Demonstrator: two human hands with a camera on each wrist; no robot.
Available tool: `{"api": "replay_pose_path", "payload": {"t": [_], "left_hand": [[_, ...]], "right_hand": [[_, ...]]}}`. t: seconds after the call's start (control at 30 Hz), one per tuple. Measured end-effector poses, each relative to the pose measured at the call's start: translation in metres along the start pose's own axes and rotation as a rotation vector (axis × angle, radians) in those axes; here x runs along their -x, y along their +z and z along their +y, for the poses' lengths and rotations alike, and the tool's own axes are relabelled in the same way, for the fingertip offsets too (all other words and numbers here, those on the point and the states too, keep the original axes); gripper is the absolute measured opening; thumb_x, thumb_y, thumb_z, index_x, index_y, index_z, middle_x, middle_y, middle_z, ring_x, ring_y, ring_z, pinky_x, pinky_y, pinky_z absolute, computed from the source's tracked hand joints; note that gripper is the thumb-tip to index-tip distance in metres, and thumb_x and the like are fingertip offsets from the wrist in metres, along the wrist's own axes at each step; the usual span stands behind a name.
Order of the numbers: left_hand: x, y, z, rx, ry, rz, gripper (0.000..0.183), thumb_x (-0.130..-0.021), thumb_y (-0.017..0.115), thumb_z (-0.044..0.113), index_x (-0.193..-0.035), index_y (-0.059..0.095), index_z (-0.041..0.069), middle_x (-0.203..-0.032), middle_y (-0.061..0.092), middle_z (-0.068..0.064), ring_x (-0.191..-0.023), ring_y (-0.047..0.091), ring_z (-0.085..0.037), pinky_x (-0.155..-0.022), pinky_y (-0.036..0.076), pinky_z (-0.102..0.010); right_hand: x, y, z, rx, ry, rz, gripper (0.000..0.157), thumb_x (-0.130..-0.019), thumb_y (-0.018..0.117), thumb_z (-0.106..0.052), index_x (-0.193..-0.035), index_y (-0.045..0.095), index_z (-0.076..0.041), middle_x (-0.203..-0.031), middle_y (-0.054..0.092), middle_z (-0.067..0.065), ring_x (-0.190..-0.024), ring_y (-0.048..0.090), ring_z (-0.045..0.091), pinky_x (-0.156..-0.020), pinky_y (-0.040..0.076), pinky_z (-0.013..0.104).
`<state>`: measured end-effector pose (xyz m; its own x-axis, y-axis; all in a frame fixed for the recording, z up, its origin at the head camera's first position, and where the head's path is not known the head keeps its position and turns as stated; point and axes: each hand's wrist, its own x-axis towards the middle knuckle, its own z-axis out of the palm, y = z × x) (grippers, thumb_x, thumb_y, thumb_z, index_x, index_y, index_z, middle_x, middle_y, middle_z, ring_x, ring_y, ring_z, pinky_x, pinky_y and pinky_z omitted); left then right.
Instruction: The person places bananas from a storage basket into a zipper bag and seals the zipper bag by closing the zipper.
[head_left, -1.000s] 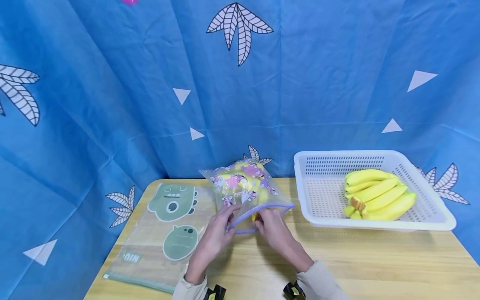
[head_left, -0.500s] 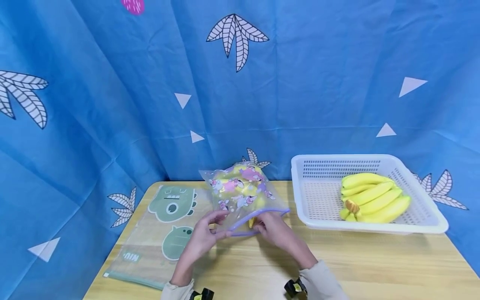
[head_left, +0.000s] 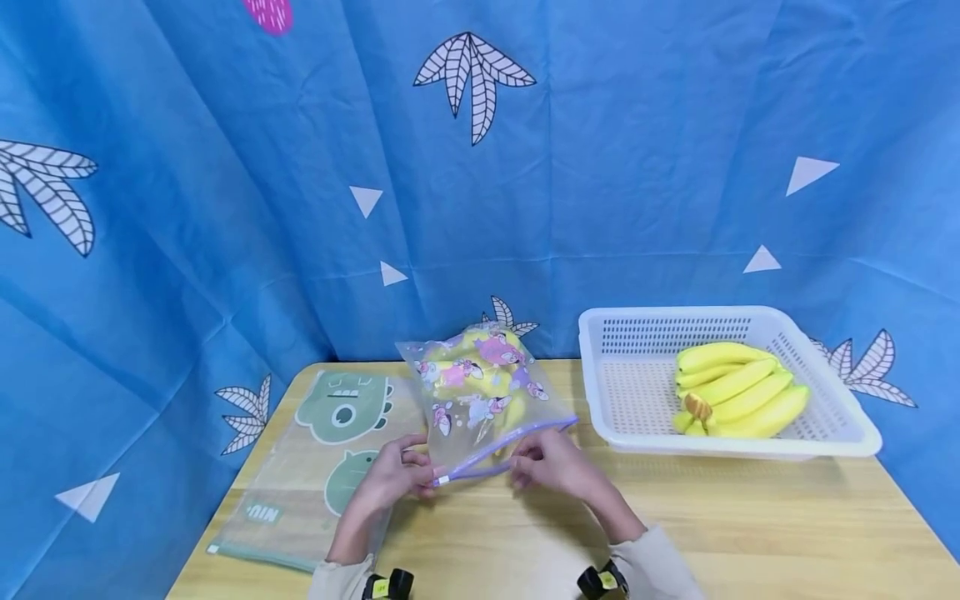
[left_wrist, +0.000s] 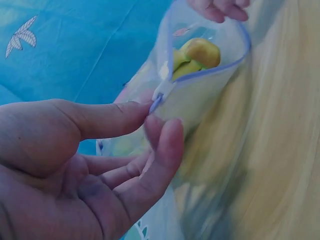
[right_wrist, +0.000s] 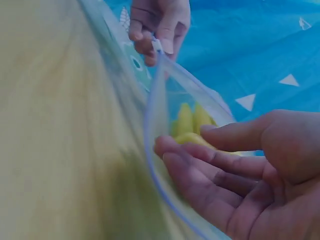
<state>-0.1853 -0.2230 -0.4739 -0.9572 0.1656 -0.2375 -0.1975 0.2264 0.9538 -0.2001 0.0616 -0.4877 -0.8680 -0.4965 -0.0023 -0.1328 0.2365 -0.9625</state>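
Observation:
A clear zip bag (head_left: 459, 421) with pink and purple cartoon prints lies mid-table, its purple-edged mouth facing me and gaping. Inside it are yellow bananas; their stem end (left_wrist: 202, 52) shows through the mouth in the left wrist view. My left hand (head_left: 396, 473) pinches the bag's left corner beside the white zip slider (head_left: 442, 480), between thumb and fingertip. At the right part of the mouth is my right hand (head_left: 553, 463), fingers loosely bent, with a gap between thumb and fingers (right_wrist: 200, 192) and nothing held.
A white perforated basket (head_left: 636, 392) stands at the right, with a bunch of bananas (head_left: 738, 396) in its right half. Flat on the left lies another clear zip bag (head_left: 292, 492) with green dinosaur prints. Behind the wooden table (head_left: 720, 525) hangs a blue curtain (head_left: 637, 167).
My right hand has drawn back out of the bag's mouth. My left hand has moved left and toward me, from the bag's side to its corner at the slider.

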Motion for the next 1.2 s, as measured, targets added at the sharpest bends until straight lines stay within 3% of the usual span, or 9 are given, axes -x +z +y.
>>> {"api": "replay_pose_path", "payload": {"t": [0.1, 0.23, 0.43, 0.57, 0.8, 1.0, 1.2], "left_hand": [[0.000, -0.006, 0.000, 0.014, -0.007, -0.034, 0.071, -0.089, 0.068, -0.013, -0.149, 0.031, -0.018, -0.096, 0.065, -0.017, -0.072, 0.071, -0.023, -0.073, 0.064, -0.045], [0.001, -0.010, 0.001, 0.020, -0.017, -0.073, 0.070, -0.089, 0.069, -0.013, -0.148, 0.033, -0.018, -0.099, 0.067, -0.019, -0.077, 0.074, -0.028, -0.075, 0.063, -0.042], [0.002, -0.009, 0.001, 0.026, -0.004, -0.124, 0.036, -0.092, 0.067, -0.010, -0.122, 0.055, -0.024, -0.093, 0.073, -0.025, -0.080, 0.075, -0.028, -0.076, 0.063, -0.041], [0.001, -0.007, 0.000, 0.024, 0.003, -0.122, 0.023, -0.092, 0.067, -0.010, -0.111, 0.061, -0.019, -0.088, 0.073, -0.021, -0.077, 0.074, -0.024, -0.073, 0.064, -0.038], [0.001, -0.006, -0.002, 0.039, -0.005, -0.104, 0.019, -0.090, 0.068, -0.011, -0.107, 0.061, -0.016, -0.084, 0.072, -0.015, -0.073, 0.072, -0.021, -0.069, 0.063, -0.035], [0.000, -0.007, -0.003, 0.045, 0.019, -0.044, 0.020, -0.087, 0.067, -0.017, -0.107, 0.062, -0.017, -0.087, 0.068, -0.023, -0.073, 0.072, -0.022, -0.073, 0.064, -0.040], [-0.001, -0.007, 0.000, -0.006, 0.029, -0.011, 0.023, -0.085, 0.068, -0.018, -0.107, 0.065, -0.016, -0.083, 0.067, -0.014, -0.073, 0.070, -0.020, -0.075, 0.063, -0.043]], "right_hand": [[0.001, 0.007, 0.005, -0.127, 0.045, -0.041, 0.020, -0.100, 0.060, -0.001, -0.103, 0.067, 0.017, -0.086, 0.072, 0.027, -0.078, 0.072, 0.045, -0.070, 0.063, 0.046], [0.000, 0.017, 0.013, -0.209, 0.072, -0.056, 0.024, -0.101, 0.061, -0.005, -0.104, 0.068, 0.018, -0.089, 0.072, 0.029, -0.082, 0.073, 0.044, -0.074, 0.063, 0.046], [-0.003, 0.024, 0.015, -0.323, 0.108, -0.042, 0.028, -0.100, 0.063, -0.007, -0.109, 0.065, 0.020, -0.095, 0.072, 0.030, -0.090, 0.074, 0.042, -0.080, 0.062, 0.044], [-0.002, 0.030, 0.014, -0.391, 0.152, -0.040, 0.030, -0.099, 0.065, -0.007, -0.114, 0.065, 0.019, -0.098, 0.072, 0.030, -0.093, 0.074, 0.040, -0.083, 0.062, 0.043], [-0.001, 0.048, 0.015, -0.544, 0.170, -0.081, 0.035, -0.098, 0.066, -0.007, -0.119, 0.062, 0.021, -0.104, 0.072, 0.031, -0.097, 0.074, 0.036, -0.088, 0.060, 0.042], [-0.001, 0.065, 0.016, -0.843, 0.264, -0.027, 0.037, -0.097, 0.065, 0.001, -0.125, 0.055, 0.024, -0.110, 0.071, 0.030, -0.102, 0.073, 0.033, -0.096, 0.055, 0.042], [0.002, 0.081, 0.010, -1.101, 0.335, 0.068, 0.036, -0.097, 0.062, 0.004, -0.129, 0.054, 0.019, -0.112, 0.072, 0.024, -0.109, 0.070, 0.031, -0.105, 0.050, 0.042]]}}
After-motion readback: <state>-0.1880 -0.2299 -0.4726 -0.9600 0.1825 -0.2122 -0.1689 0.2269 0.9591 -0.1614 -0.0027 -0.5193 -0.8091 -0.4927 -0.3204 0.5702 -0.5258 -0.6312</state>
